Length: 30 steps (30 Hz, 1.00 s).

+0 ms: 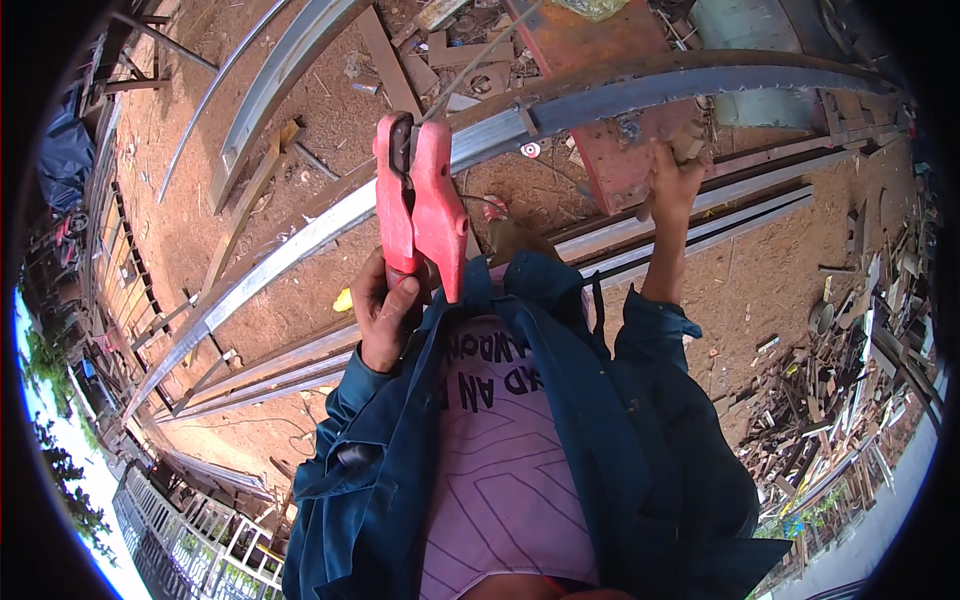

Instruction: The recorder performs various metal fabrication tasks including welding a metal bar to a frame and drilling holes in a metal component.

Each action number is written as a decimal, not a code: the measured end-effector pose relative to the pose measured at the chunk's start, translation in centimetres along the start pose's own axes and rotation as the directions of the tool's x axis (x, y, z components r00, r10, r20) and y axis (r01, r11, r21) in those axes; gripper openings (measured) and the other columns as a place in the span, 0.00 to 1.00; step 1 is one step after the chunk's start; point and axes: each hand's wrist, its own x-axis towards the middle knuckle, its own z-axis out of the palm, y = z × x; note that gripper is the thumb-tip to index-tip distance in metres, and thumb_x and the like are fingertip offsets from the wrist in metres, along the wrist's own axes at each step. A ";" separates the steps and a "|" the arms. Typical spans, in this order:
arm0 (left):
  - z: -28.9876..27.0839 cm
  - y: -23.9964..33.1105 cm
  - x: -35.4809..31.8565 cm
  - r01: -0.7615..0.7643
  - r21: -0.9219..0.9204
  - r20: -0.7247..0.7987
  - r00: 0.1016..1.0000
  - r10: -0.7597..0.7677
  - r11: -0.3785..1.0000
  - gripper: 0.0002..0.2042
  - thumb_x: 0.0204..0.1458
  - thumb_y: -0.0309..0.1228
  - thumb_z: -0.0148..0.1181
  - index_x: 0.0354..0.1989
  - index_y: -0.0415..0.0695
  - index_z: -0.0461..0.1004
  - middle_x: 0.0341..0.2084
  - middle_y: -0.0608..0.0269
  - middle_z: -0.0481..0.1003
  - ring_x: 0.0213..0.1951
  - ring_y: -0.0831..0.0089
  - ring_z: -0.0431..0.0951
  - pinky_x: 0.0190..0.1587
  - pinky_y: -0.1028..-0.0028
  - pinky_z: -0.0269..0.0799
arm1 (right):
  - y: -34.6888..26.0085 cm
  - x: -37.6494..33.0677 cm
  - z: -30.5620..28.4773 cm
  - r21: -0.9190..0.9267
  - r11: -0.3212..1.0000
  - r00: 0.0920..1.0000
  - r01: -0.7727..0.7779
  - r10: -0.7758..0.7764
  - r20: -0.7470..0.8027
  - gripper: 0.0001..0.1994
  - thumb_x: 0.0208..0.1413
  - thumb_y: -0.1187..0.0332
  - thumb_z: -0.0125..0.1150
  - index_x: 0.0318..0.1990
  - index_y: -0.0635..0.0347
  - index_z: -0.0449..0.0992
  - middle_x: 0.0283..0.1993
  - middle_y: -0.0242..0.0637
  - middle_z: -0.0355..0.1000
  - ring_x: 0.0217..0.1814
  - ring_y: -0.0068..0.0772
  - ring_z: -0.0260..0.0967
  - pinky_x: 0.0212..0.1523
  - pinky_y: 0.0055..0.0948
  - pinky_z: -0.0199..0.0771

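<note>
At eleven o'clock, the red clamp [436, 195] is already in hand, the left hand [388, 312] closed around its lower end; nothing shows it fastened to the long steel bar [620, 103] at twelve. At two, the right hand [676, 182] curls around something brownish [690, 142], indistinct.

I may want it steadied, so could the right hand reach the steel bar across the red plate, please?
Probably yes: the right hand is near the steel bar, with red plate showing between them, though the brownish object it seems to hold could hinder a grip.
</note>
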 end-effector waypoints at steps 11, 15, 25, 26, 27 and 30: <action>3.4 0.0 2.7 -0.055 -0.103 0.224 0.971 0.077 0.993 0.17 0.51 0.35 0.61 0.46 0.39 0.68 0.25 0.67 0.70 0.27 0.79 0.69 0.29 0.78 0.62 | 10.7 4.7 -5.0 -0.851 0.522 0.984 -0.056 -0.114 -0.135 0.16 0.45 0.60 0.61 0.30 0.68 0.79 0.30 0.55 0.76 0.35 0.55 0.75 0.37 0.46 0.74; 4.9 0.4 2.8 0.105 0.047 0.314 0.942 -0.115 0.993 0.15 0.48 0.22 0.66 0.43 0.40 0.69 0.33 0.68 0.73 0.34 0.81 0.70 0.40 0.81 0.64 | 10.9 4.4 -4.4 -0.913 0.358 0.971 -0.194 -0.065 -0.232 0.16 0.45 0.59 0.62 0.30 0.66 0.80 0.33 0.56 0.76 0.40 0.58 0.74 0.40 0.47 0.75; 12.9 -2.8 5.3 -0.148 0.213 0.497 0.867 0.023 0.966 0.18 0.42 0.23 0.71 0.38 0.41 0.67 0.31 0.68 0.68 0.35 0.81 0.67 0.40 0.80 0.63 | 4.6 -11.3 -3.5 0.009 0.987 0.939 0.162 -0.157 0.305 0.20 0.47 0.75 0.61 0.50 0.65 0.71 0.43 0.39 0.76 0.46 0.32 0.74 0.48 0.34 0.73; 13.7 -2.7 5.4 -0.116 0.203 0.504 0.864 -0.002 0.972 0.17 0.43 0.22 0.69 0.38 0.41 0.67 0.30 0.68 0.67 0.34 0.81 0.67 0.40 0.80 0.63 | 2.7 -13.0 -3.3 0.055 0.997 0.918 -0.049 0.023 0.396 0.24 0.46 0.77 0.61 0.54 0.65 0.67 0.48 0.40 0.73 0.51 0.33 0.71 0.53 0.34 0.70; 14.3 -2.8 5.4 -0.117 0.206 0.508 0.861 -0.004 0.971 0.17 0.43 0.22 0.69 0.38 0.41 0.67 0.30 0.68 0.67 0.34 0.81 0.67 0.40 0.80 0.63 | 1.1 -14.5 -3.0 0.082 0.962 0.849 -0.262 0.189 0.493 0.29 0.45 0.78 0.61 0.59 0.65 0.63 0.53 0.40 0.70 0.55 0.33 0.69 0.57 0.34 0.66; 16.0 -3.4 5.6 -0.047 0.025 0.480 0.877 0.029 0.999 0.14 0.46 0.20 0.64 0.40 0.40 0.67 0.34 0.65 0.67 0.40 0.79 0.68 0.44 0.78 0.64 | -3.9 -17.7 -1.9 0.327 0.835 0.775 -0.442 0.171 0.609 0.34 0.48 0.80 0.58 0.65 0.63 0.53 0.58 0.40 0.63 0.61 0.34 0.63 0.61 0.33 0.61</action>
